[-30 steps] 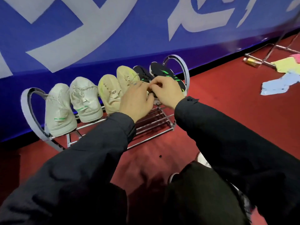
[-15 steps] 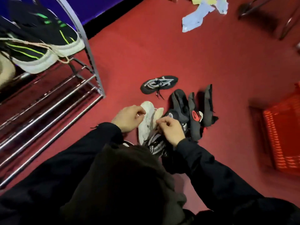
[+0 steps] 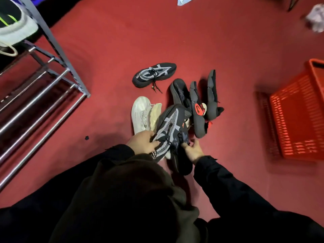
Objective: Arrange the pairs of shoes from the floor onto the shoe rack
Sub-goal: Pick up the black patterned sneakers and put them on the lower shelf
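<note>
Mostly matt cloth and shiny metal down where you're looking.

Your red floor reads as matt, short-pile carpet. The silver metal shoe rack has smooth, glossy tube bars. The black-and-grey knit sneaker you're gripping looks like woven mesh with a dull finish, its twin on the floor the same. The orange slotted plastic basket has a slight sheen, and your dark sleeves look like matt fabric.

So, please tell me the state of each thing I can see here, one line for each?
Left hand: gripping the lifted sneaker.
Right hand: open, beside the sneaker.
Lifted black-and-grey sneaker: raised, toe away.
Matching sneaker: on the floor, laces loose.
White sneakers: on the floor, on their sides.
Dark shoes: piled, soles showing.
Shoe rack: lower bars bare.
Red basket: on its side.
</note>
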Demonstrator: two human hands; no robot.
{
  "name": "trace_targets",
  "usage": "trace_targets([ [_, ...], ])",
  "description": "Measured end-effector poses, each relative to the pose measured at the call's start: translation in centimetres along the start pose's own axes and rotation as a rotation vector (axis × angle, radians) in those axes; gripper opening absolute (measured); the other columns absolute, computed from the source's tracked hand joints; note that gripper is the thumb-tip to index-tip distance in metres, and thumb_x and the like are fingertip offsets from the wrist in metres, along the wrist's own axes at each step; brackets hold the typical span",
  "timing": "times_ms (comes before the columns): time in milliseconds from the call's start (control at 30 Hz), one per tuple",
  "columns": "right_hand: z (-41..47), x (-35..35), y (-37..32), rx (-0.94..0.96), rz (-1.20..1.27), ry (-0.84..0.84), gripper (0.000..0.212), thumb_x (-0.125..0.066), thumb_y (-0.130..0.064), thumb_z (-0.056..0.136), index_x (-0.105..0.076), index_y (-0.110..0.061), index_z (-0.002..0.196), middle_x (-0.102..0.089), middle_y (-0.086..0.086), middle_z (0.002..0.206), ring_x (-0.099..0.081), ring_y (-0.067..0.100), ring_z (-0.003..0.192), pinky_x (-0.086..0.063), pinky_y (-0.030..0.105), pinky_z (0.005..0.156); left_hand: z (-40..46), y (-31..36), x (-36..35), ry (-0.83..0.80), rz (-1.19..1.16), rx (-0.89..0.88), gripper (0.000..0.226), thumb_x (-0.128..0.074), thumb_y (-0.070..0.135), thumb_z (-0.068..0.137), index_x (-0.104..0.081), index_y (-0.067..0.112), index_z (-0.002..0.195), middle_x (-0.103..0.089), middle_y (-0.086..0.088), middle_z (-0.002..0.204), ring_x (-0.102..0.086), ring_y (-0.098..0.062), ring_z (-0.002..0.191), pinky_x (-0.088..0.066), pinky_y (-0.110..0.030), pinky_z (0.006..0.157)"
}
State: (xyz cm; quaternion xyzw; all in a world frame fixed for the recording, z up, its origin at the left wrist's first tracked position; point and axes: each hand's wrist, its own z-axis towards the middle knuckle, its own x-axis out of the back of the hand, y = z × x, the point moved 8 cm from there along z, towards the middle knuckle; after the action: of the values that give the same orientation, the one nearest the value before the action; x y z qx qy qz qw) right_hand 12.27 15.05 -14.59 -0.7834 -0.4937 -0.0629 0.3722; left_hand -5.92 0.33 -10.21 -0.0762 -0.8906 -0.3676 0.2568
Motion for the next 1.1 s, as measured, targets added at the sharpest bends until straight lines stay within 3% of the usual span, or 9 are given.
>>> trace_targets([
  [100, -0.7, 1.9, -0.7, 0.123, -0.010, 0.213, 0.022, -0.061, -0.040, 0.089, -0.053, -0.021, 0.098, -0.069, 0.006, 0.098, -0.064, 0.027, 0.089, -0.051, 0.037, 0.084, -1.1, 1.0, 2.1, 0.152, -0.239, -0.105, 0.030, -0.053, 0.053, 0.088, -0.062, 0.028, 0.102, -0.071, 0.008, 0.097, -0.068, -0.016, 0.093, -0.054, -0.043, 0.089],
  [167, -1.7, 3.9, -1.2, 0.190, 0.092, 0.394, 0.028, -0.055, -0.047, 0.090, -0.047, -0.021, 0.082, -0.067, 0.007, 0.083, -0.062, 0.028, 0.078, -0.047, 0.037, 0.072, -1.8, 1.7, 3.3, 0.243, -0.320, -0.163, 0.023, -0.052, 0.046, 0.093, -0.058, 0.028, 0.106, -0.069, 0.007, 0.101, -0.065, -0.014, 0.093, -0.052, -0.041, 0.087],
  [300, -2.1, 7.0, -1.8, 0.171, 0.466, 0.599, 0.029, -0.055, -0.038, 0.098, -0.043, -0.013, 0.108, -0.053, 0.009, 0.091, -0.051, 0.021, 0.071, -0.039, 0.028, 0.060, -2.8, 2.6, 5.3, 0.400, -0.419, -0.175, 0.008, -0.050, 0.031, 0.101, -0.050, 0.027, 0.108, -0.066, 0.005, 0.100, -0.060, -0.013, 0.091, -0.043, -0.032, 0.080],
  [367, -1.2, 7.5, -2.2, 0.095, 0.531, 0.593, 0.047, -0.056, -0.039, 0.096, -0.040, -0.012, 0.130, -0.057, 0.014, 0.112, -0.059, 0.030, 0.090, -0.045, 0.034, 0.073, -3.0, 2.2, 6.1, 0.445, -0.503, -0.132, 0.010, -0.051, 0.029, 0.101, -0.052, 0.021, 0.107, -0.064, 0.005, 0.098, -0.059, -0.010, 0.089, -0.042, -0.026, 0.076],
  [467, -0.6, 7.8, -3.4, 0.131, 0.347, 0.571, 0.051, -0.058, -0.031, 0.091, -0.043, -0.014, 0.137, -0.054, 0.018, 0.128, -0.058, 0.034, 0.109, -0.047, 0.042, 0.097, -3.8, 1.7, 7.5, 0.555, -0.451, -0.084, 0.018, -0.052, 0.034, 0.099, -0.052, 0.019, 0.108, -0.066, 0.000, 0.101, -0.060, -0.020, 0.092, -0.044, -0.035, 0.082],
  [700, -1.4, 6.6, -7.5, 0.339, 0.310, 0.585, 0.029, -0.059, -0.018, 0.088, -0.058, -0.012, 0.116, -0.052, 0.007, 0.113, -0.057, 0.027, 0.102, -0.046, 0.039, 0.098, -4.6, -0.3, 9.4, 0.609, -0.382, 0.052, 0.026, -0.047, 0.051, 0.096, -0.050, 0.026, 0.105, -0.065, 0.008, 0.091, -0.064, -0.022, 0.089, -0.049, -0.041, 0.081],
  [833, 1.1, 10.5, -7.7, 0.149, 0.400, 0.762, 0.063, -0.064, -0.037, 0.089, -0.043, -0.017, 0.144, -0.048, 0.017, 0.138, -0.051, 0.037, 0.125, -0.039, 0.042, 0.107, -4.5, -0.9, 8.7, 0.576, -0.393, 0.065, 0.024, -0.047, 0.053, 0.095, -0.049, 0.032, 0.108, -0.065, 0.007, 0.094, -0.064, -0.023, 0.092, -0.050, -0.043, 0.085],
  [1000, 18.2, 9.9, 0.2, -0.225, 0.772, 0.273, 0.096, -0.044, -0.082, 0.078, -0.053, -0.006, 0.136, -0.057, 0.020, 0.139, -0.060, 0.038, 0.120, -0.050, 0.051, 0.096, -4.6, -1.3, 7.9, 0.538, -0.358, -0.005, 0.024, -0.049, 0.055, 0.096, -0.050, 0.034, 0.108, -0.069, 0.011, 0.095, -0.068, -0.016, 0.091, -0.054, -0.047, 0.085],
  [1100, 21.2, 9.8, 0.6, -0.119, 0.795, 0.269, 0.055, -0.060, -0.038, 0.093, -0.047, -0.008, 0.137, -0.058, 0.012, 0.131, -0.065, 0.027, 0.100, -0.058, 0.041, 0.080, -4.9, -1.8, 8.0, 0.500, -0.334, -0.047, 0.024, -0.050, 0.051, 0.097, -0.052, 0.033, 0.113, -0.072, 0.014, 0.098, -0.068, -0.007, 0.093, -0.054, -0.044, 0.086],
])
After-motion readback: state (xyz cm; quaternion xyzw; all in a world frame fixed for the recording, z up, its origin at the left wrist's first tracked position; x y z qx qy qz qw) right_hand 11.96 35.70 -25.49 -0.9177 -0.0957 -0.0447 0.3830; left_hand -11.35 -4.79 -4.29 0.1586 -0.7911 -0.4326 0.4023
